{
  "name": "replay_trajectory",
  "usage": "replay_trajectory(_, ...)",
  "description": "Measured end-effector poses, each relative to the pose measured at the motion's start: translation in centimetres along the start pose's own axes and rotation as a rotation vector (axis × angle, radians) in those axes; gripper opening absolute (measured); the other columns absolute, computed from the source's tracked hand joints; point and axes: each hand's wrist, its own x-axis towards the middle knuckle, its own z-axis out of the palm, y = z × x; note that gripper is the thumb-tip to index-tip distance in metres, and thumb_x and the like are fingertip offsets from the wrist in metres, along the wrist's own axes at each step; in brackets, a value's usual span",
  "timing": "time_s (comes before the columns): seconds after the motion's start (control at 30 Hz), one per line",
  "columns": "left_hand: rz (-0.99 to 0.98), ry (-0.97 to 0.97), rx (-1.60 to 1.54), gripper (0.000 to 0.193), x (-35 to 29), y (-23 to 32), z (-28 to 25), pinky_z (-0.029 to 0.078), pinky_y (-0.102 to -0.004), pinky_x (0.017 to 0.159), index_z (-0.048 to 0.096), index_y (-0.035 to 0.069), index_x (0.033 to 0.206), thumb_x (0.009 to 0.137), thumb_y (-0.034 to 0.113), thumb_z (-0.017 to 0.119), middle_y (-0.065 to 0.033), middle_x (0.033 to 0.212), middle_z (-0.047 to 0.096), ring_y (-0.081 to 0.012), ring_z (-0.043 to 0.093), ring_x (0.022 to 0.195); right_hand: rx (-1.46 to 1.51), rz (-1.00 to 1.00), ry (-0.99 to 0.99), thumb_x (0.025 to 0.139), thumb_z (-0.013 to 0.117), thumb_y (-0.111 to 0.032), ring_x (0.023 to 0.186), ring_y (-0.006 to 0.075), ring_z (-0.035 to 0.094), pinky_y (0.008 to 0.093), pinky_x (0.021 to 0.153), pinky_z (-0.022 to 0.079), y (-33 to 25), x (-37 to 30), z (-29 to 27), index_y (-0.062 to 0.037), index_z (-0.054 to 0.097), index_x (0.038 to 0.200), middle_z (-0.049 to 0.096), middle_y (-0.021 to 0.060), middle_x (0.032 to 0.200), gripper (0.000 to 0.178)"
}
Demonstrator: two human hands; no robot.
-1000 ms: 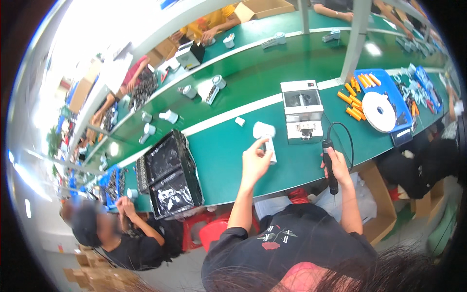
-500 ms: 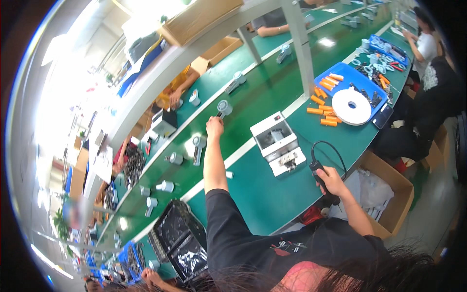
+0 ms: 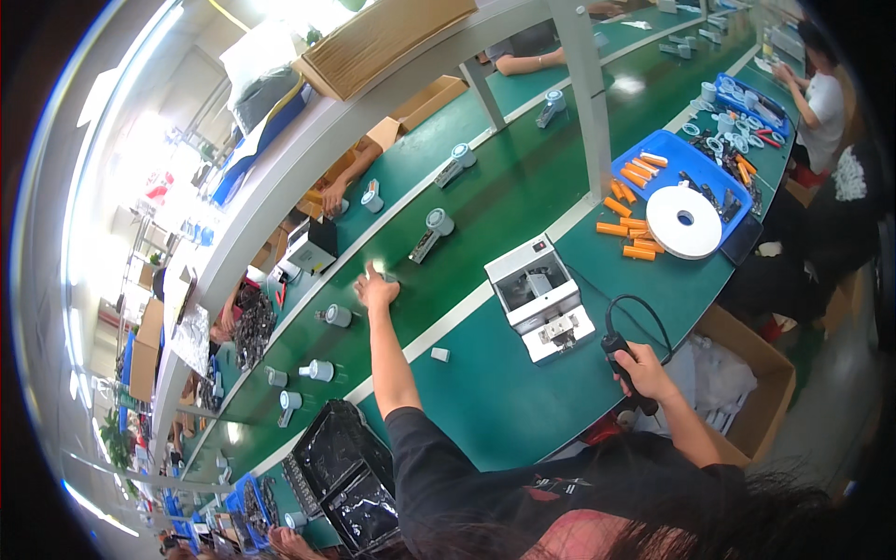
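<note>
My left hand (image 3: 377, 288) reaches out over the green belt with its fingers apart. It mostly covers a grey-blue part beneath it; whether the fingertips touch that part cannot be told. Just beyond the hand lies a grey-blue part with a round head and flat handle (image 3: 432, 233). A short pale cylindrical part (image 3: 336, 315) is on the near left of the hand. On the right, my right hand (image 3: 644, 371) is closed round a black corded electric screwdriver (image 3: 629, 375), its thin bit pointing down. Left of the tool stands a white box-shaped machine (image 3: 539, 297) with an open top.
A blue tray (image 3: 653, 142), orange cylinders (image 3: 612, 229) and a white disc-shaped roll (image 3: 684, 222) sit at the right. A black plastic-lined crate (image 3: 359, 462) stands lower left. A metal post (image 3: 585, 103) rises beyond the machine. Co-workers' arms (image 3: 350, 177) show across the belt.
My left hand has moved left and nearer, off the round-headed part onto another along the belt, and its fingers have spread. The right hand keeps hold of the electric screwdriver.
</note>
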Motion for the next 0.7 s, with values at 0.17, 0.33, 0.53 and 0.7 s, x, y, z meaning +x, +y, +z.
replay_trajectory(0.17,-0.091,-0.084,-0.079,0.084,-2.7,-8.3,0.5,0.05,-0.0488,0.095,0.034,0.02,0.148,0.072,0.012,0.069,-0.0225,0.118,0.064,-0.0418,0.061,0.11,-0.043,-0.018,-0.073,0.1,0.052,-0.032,0.044,0.0108,0.053,0.0261,0.039,0.042,-0.6,0.5,0.4,0.0008,0.056,0.094,0.057,0.0052,0.065,0.034)
replay_trajectory(0.33,0.072,0.114,-0.324,0.074,-10.8,-5.3,-4.4,0.054,-0.0443,0.083,0.052,0.009,0.129,0.063,0.025,0.08,-0.0214,0.092,0.071,-0.0346,0.07,0.086,0.012,-0.028,-0.066,0.1,0.052,-0.036,0.043,0.0108,0.053,0.0255,0.039,0.041,0.8,0.4,-0.1,0.0002,0.057,0.094,0.057,0.0053,0.066,0.037)
replay_trajectory(0.53,0.028,0.026,-0.699,0.063,-32.6,2.7,-11.4,0.055,-0.039,0.059,0.054,0.006,0.125,0.069,0.017,0.079,-0.0153,0.069,0.068,-0.028,0.069,0.061,0.01,-0.04,-0.023,0.101,0.051,-0.033,0.043,0.0103,0.052,0.0253,0.039,0.04,0.9,-0.5,0.2,0.0011,0.057,0.094,0.056,0.0048,0.066,0.036)
replay_trajectory(0.7,0.019,-0.01,-0.747,0.053,-42.0,6.3,-8.5,0.053,-0.0352,0.054,0.057,0.002,0.118,0.071,0.015,0.077,-0.0114,0.062,0.066,-0.0233,0.067,0.053,-0.025,-0.041,-0.082,0.101,0.048,-0.042,0.043,0.01,0.052,0.025,0.039,0.04,0.8,0.7,0.2,0.0015,0.057,0.096,0.056,0.0046,0.067,0.045)
